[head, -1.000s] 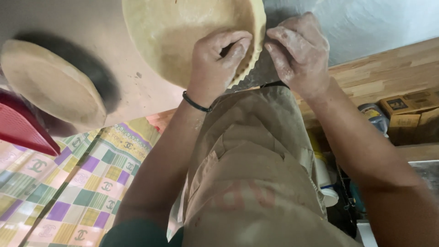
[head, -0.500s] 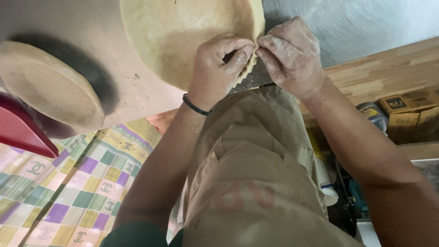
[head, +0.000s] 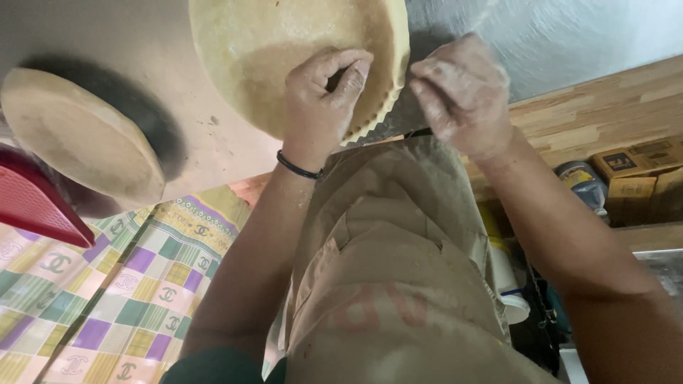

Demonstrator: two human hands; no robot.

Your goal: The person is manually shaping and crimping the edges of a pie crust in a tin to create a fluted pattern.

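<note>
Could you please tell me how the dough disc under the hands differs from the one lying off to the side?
The near dough disc is held by both hands and has a crimped edge; the side dough disc lies untouched with a smooth rim. The near one looks larger and is cut off by the frame. Both are pale, round and floury.

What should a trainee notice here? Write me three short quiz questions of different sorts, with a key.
1. True or false: the left hand touches the crimped dough round.
2. Which wrist bears the black band? A: left. B: right.
3. Fill in: the second dough round lies to the ___ of both hands.
Key: 1 true; 2 A; 3 left.
</note>
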